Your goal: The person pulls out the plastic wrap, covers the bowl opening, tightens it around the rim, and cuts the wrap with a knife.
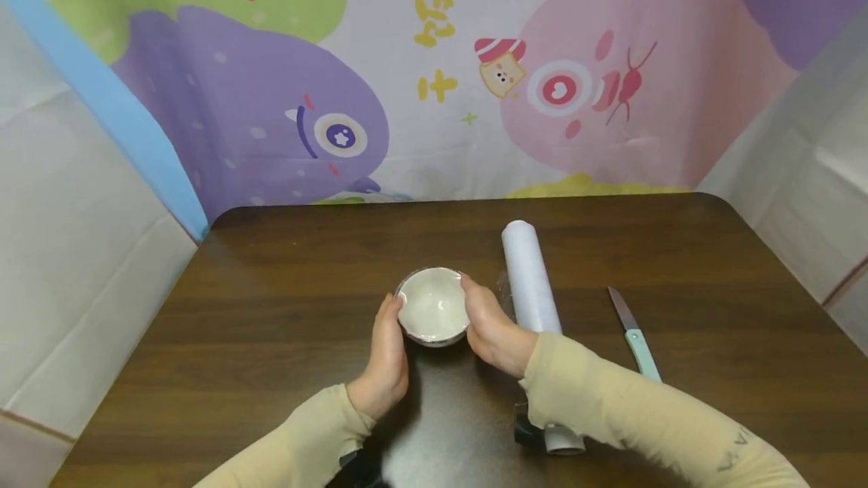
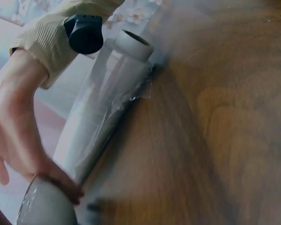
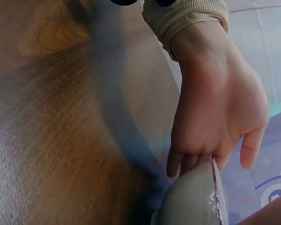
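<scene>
A small white bowl [image 1: 434, 307] is held between both hands above the middle of the dark wooden table. Clear, shiny film stretches over its mouth and wraps its rim, glinting in the right wrist view. My left hand [image 1: 383, 360] grips the bowl's left side, thumb near the rim. On the opposite side my right hand [image 1: 498, 330] holds it, with the thumb at the rim. From above, the fingers under the bowl are mostly hidden. The right wrist view shows left fingertips against the bowl's outer wall [image 3: 187, 201].
A roll of plastic wrap [image 1: 532, 277] lies right of the bowl, partly under my right forearm, its loose film edge showing. Farther right lies a knife [image 1: 637, 341] with a pale green handle. A cartoon-printed curtain [image 1: 434, 141] hangs behind the table [image 1: 271, 322].
</scene>
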A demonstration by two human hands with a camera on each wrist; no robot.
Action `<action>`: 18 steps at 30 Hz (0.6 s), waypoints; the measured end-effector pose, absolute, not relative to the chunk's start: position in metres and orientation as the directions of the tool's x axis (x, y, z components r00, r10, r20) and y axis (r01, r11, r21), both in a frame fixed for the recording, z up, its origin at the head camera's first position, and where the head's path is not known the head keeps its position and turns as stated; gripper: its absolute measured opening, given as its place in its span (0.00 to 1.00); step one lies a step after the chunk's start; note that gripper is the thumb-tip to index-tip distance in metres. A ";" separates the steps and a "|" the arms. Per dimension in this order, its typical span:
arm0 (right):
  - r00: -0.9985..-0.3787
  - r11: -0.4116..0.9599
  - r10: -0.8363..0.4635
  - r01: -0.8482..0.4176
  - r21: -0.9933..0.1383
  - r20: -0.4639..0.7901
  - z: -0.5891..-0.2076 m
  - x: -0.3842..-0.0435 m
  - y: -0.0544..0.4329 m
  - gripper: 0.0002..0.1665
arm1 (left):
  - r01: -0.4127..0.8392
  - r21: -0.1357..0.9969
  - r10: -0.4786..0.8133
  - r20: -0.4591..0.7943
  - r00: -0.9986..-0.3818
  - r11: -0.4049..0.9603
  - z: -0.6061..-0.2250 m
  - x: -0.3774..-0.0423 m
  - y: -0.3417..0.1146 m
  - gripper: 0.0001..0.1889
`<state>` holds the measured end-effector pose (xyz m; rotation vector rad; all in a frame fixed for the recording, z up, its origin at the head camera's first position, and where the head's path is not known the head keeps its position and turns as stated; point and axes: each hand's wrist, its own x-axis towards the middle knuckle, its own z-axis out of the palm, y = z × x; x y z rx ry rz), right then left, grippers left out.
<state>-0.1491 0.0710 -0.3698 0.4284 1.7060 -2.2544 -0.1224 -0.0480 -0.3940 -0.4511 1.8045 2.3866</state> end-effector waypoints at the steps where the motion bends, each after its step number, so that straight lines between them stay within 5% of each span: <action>1: -0.917 -0.251 -0.042 0.394 -0.884 -0.397 -0.369 -0.150 0.073 0.30 | -0.268 0.922 -0.089 -0.302 -0.949 -0.281 -0.393 -0.124 -0.049 0.32; 7: -0.946 -0.104 -0.017 0.323 -0.941 -0.323 -0.358 -0.148 0.090 0.36 | -0.160 0.960 -0.148 -0.196 -0.969 -0.228 -0.382 -0.136 -0.056 0.28; 12: -0.991 0.062 -0.050 0.125 -0.990 -0.128 -0.349 -0.147 0.109 0.28 | -0.028 0.993 -0.116 -0.041 -0.992 -0.112 -0.372 -0.147 -0.058 0.23; 18: -0.997 0.238 -0.067 -0.055 -0.970 0.040 -0.343 -0.150 0.143 0.19 | 0.005 1.000 -0.008 0.005 -1.000 0.019 -0.366 -0.160 -0.057 0.18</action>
